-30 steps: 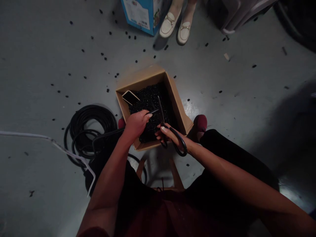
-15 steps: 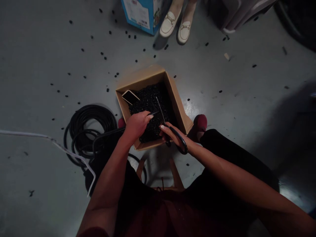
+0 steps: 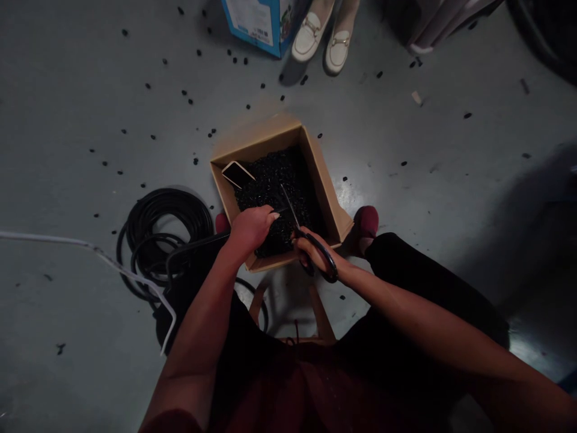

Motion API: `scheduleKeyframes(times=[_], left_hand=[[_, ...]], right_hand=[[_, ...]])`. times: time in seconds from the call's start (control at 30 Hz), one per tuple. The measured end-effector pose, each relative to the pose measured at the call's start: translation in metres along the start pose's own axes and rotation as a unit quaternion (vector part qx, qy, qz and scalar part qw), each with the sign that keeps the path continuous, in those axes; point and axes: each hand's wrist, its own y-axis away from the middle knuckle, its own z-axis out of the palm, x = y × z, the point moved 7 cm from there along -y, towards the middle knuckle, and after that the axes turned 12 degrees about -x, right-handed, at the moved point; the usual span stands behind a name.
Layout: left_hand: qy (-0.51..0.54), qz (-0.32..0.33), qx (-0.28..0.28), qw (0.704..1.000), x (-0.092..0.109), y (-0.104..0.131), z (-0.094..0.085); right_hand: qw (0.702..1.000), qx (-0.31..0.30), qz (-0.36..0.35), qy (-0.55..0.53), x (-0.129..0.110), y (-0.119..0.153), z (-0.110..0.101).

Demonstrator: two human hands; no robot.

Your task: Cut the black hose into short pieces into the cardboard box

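My left hand [image 3: 252, 230] is closed around a black hose [image 3: 198, 242], whose end sticks out past my fingers over a cardboard box [image 3: 327, 180]. The hose runs back left towards a black coil [image 3: 192, 207] on the floor. In my right hand [image 3: 313, 248] is a pair of scissors [image 3: 321, 255] with black handles. Their blades point up and left, close to the hose end. Many small black pieces [image 3: 274, 171] fill the box below both hands. A small dark panel with a pale rim [image 3: 237, 174] leans in the box's left corner.
Small black bits lie scattered over the grey floor [image 3: 67, 90]. A blue carton [image 3: 256, 27] and another person's white shoes [image 3: 338, 51] are at the top. A stool leg [image 3: 424, 36] stands upper right. A pale bent rod [image 3: 121, 269] crosses at left.
The scissor blades have drawn closer together, and their handles have closed up in my right hand. My left hand stays nearly in place. The whole view has shifted slightly.
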Motion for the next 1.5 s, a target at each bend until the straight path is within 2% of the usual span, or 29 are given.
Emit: scheduleKeyframes(times=[0.13, 0.33, 0.43, 0.6, 0.73, 0.97, 1.5], left_hand=[[-0.027, -0.010, -0.030, 0.999, 0.001, -0.001, 0.006], [-0.037, -0.025, -0.044, 0.998, 0.003, -0.002, 0.010], [-0.024, -0.026, -0.033, 0.999, 0.003, -0.002, 0.009], [0.033, 0.013, 0.003, 0.999, -0.004, -0.004, 0.002], [0.068, 0.020, 0.040, 0.997, -0.012, -0.005, -0.006], [0.068, 0.029, 0.048, 0.996, -0.011, -0.005, -0.008], [0.068, 0.036, 0.046, 0.996, 0.000, -0.002, -0.007]], right_hand=[[0.998, 0.004, 0.028, -0.048, 0.014, -0.001, 0.006], [0.993, 0.005, 0.059, -0.104, 0.023, -0.003, 0.007], [0.993, 0.011, 0.054, -0.103, 0.027, -0.006, 0.002], [0.989, 0.011, 0.102, -0.109, 0.031, -0.003, 0.000], [0.994, 0.001, 0.081, -0.077, 0.018, 0.002, 0.002], [0.997, 0.018, 0.015, -0.072, 0.006, 0.001, -0.001], [0.995, -0.028, 0.012, -0.090, -0.001, 0.005, 0.011]])
